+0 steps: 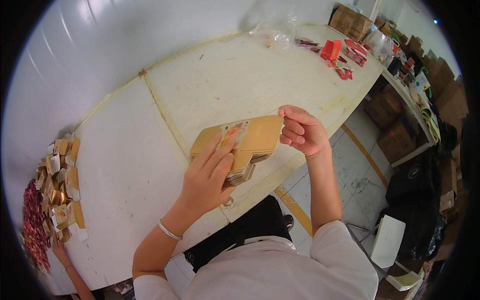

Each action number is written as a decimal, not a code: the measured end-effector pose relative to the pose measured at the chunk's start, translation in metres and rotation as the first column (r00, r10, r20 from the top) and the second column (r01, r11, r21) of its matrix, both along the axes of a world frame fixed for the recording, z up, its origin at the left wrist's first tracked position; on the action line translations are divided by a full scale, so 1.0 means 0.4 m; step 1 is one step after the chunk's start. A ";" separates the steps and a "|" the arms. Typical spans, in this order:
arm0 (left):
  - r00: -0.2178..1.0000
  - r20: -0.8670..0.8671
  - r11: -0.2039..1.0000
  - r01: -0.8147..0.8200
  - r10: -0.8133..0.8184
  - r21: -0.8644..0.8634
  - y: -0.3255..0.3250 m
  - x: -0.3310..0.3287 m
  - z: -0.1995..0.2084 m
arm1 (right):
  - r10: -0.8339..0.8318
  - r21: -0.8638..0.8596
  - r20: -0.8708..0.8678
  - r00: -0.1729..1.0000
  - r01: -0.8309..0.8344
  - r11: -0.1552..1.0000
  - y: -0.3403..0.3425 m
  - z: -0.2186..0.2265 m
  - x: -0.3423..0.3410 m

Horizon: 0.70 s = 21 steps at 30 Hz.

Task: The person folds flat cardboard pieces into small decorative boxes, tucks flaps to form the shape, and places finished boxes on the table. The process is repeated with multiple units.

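Note:
My left hand (207, 175) grips a thick stack of flat gold cardboard box blanks (262, 132), tilted above the table's near edge. Its fingers lie across the top blank, over a printed floral panel; the thumb is hidden. The layered edges of the stack show on its near side, around a cut-out notch. My right hand (307, 132) is at the stack's right corner. One fingertip reaches the corner, and the other fingers are loosely curled and apart, with nothing visible in them.
A white table (125, 175) runs along a pale wall. At far left lie folded gold boxes (62, 185) and dark red packets (34, 225), with another person's hand (59, 247) beside them. Red packages (331, 51) sit at the far right end. A folding chair (387, 241) stands on the right.

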<state>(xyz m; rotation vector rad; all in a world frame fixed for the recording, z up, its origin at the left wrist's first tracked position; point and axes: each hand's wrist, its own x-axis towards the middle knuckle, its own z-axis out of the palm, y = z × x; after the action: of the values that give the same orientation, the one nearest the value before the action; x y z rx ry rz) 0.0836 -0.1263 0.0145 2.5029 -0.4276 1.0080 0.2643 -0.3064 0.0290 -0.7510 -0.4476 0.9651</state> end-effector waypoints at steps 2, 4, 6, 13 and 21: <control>0.999 -0.005 0.997 0.046 -0.047 -0.060 0.018 -0.017 0.001 | -0.003 0.012 -0.105 0.994 0.004 1.000 0.019 -0.044 0.003; 1.000 -0.002 0.950 0.017 -0.019 -0.312 0.015 -0.043 -0.005 | 0.001 -0.013 -0.218 0.976 -0.003 1.000 0.060 -0.110 0.001; 1.000 0.010 0.828 0.012 -0.008 -0.561 0.027 -0.048 -0.013 | -0.165 -0.280 -0.444 0.881 0.039 0.959 0.123 -0.104 -0.074; 0.986 0.083 0.902 -0.097 0.145 -0.420 0.113 -0.072 -0.006 | 0.226 -0.099 -0.010 0.974 -0.226 0.969 0.157 -0.003 -0.041; 0.969 0.167 0.955 -0.136 0.185 -0.265 0.120 -0.078 -0.023 | 0.136 0.125 -0.257 0.957 -0.106 0.986 0.131 0.001 -0.071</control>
<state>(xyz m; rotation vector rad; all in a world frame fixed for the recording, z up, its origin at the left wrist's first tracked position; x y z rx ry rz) 0.0524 -0.0784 0.0052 2.2505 -0.1382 1.2852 0.2358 -0.2540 0.0296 -0.4894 -0.3122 1.1292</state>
